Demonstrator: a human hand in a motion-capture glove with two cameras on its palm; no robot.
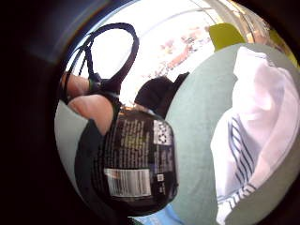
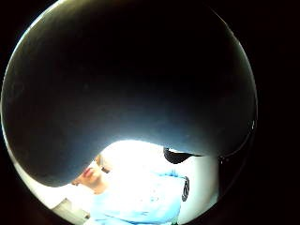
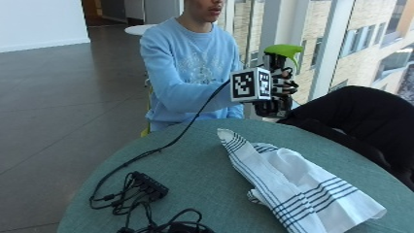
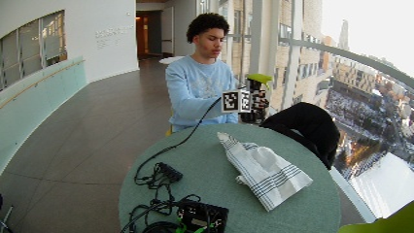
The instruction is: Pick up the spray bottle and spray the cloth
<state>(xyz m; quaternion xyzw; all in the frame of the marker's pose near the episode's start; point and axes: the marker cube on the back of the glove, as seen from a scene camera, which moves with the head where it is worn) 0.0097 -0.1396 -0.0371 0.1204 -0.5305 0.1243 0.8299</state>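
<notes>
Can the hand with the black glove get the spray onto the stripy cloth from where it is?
Probably yes. The right hand holds the spray bottle up above the table's far edge, and nothing stands between it and the striped cloth lying on the table.

Your gloved right hand is gripping the bottle upright in the air above the tabletop's far edge, with nothing lying between it and the cloth below. The cloth is sprawling across the middle and right of the tabletop. Green surface is showing bare between the cloth and the cables, which are crowding the near left along with a black box. A dark coat is bulking up just beside the tabletop's right rim, near the bottle, narrowing any sideways pass there.
</notes>
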